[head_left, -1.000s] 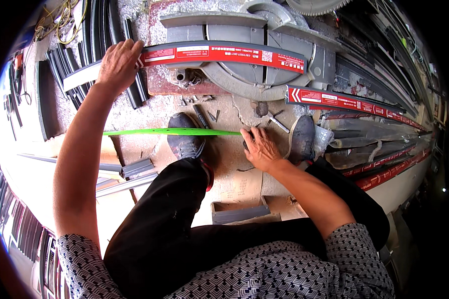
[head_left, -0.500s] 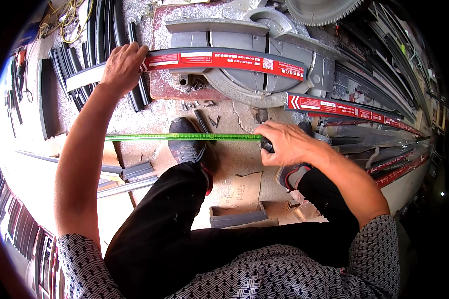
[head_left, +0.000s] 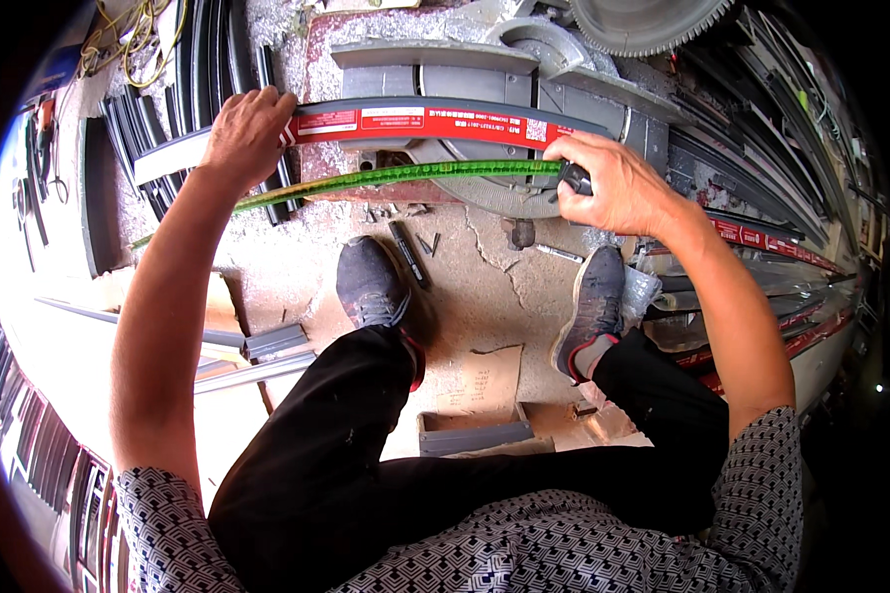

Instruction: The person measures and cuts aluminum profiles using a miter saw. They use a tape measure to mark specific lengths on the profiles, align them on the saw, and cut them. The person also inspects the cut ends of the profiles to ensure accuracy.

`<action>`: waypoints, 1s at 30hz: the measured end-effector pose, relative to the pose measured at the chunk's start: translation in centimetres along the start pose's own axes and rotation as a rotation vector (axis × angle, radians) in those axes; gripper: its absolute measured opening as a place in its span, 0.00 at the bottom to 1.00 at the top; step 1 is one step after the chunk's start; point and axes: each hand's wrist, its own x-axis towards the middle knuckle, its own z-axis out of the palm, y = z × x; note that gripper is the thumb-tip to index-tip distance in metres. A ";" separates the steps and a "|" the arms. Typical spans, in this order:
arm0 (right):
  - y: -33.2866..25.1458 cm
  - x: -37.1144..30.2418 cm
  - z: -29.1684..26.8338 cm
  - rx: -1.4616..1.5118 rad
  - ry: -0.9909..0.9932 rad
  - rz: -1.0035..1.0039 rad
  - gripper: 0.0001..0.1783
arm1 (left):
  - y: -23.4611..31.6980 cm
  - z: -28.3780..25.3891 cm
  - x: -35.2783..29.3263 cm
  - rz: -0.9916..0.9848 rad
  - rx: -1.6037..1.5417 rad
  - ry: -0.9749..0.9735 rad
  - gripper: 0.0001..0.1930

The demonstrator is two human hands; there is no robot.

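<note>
Our right hand (head_left: 618, 188) has risen from over the right shoe (head_left: 595, 301) to just below the grey strip (head_left: 366, 109), bringing the tape case (head_left: 576, 179) with it; our left hand (head_left: 247, 133) has hardly moved. We have the right hand closed round the dark case and the left clamped over the strip near its pale end. Between the 2 hands the green tape blade (head_left: 415, 172) runs below the strip — bowed, passing behind the left forearm (head_left: 158, 326). We judge the blade light and springy, apt to twist or kink, so it is best steered by the case. We expect the strip to be light and fairly stiff, perhaps slick on its red label (head_left: 405, 123); a grip across both edges should suit it. Farther out, it crosses in front of the saw base (head_left: 470, 82), with the toothed saw blade (head_left: 653, 25) beyond — sharp-looking, best kept clear of.
</note>
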 end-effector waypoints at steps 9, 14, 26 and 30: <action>2.7 2.1 -1.1 -0.017 -0.052 0.010 0.20 | 0.2 -0.3 0.1 -0.017 0.011 -0.056 0.28; 3.2 2.7 -1.1 0.012 -0.081 -0.014 0.20 | 0.7 -1.4 0.4 -0.070 -0.042 -0.147 0.28; 2.3 3.4 -2.0 0.105 -0.124 0.094 0.19 | 0.3 -3.8 0.1 -0.096 -0.250 -0.300 0.38; 2.1 3.9 -2.3 0.158 -0.150 0.122 0.17 | -0.1 -3.7 -0.1 -0.132 -0.388 -0.269 0.38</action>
